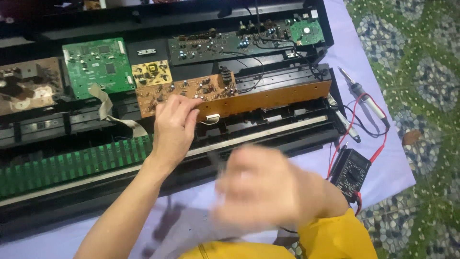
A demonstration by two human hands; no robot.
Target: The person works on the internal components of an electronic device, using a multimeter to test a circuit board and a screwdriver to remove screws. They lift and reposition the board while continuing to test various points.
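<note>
Opened electronic keyboard chassis [268, 139], black plastic, long, lies on lilac cloth [383, 158] over pebble floor. Inside, mid-rear: long brown circuit board [249, 96], thin, stiff, w/ small components on its left half. Likely light but fragile; best held by bare edges, not parts. Left hand [175, 127] rests on board's left end, fingers [184, 108] curled together, tips touching the board, not pinching. Right hand [268, 187] is motion-blurred in front, fingers' state can't tell. Multimeter [350, 172] and soldering iron [364, 96] at right.

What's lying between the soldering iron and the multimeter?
In the head view, red and black test leads loop over the purple cloth between the soldering iron and multimeter.
</note>
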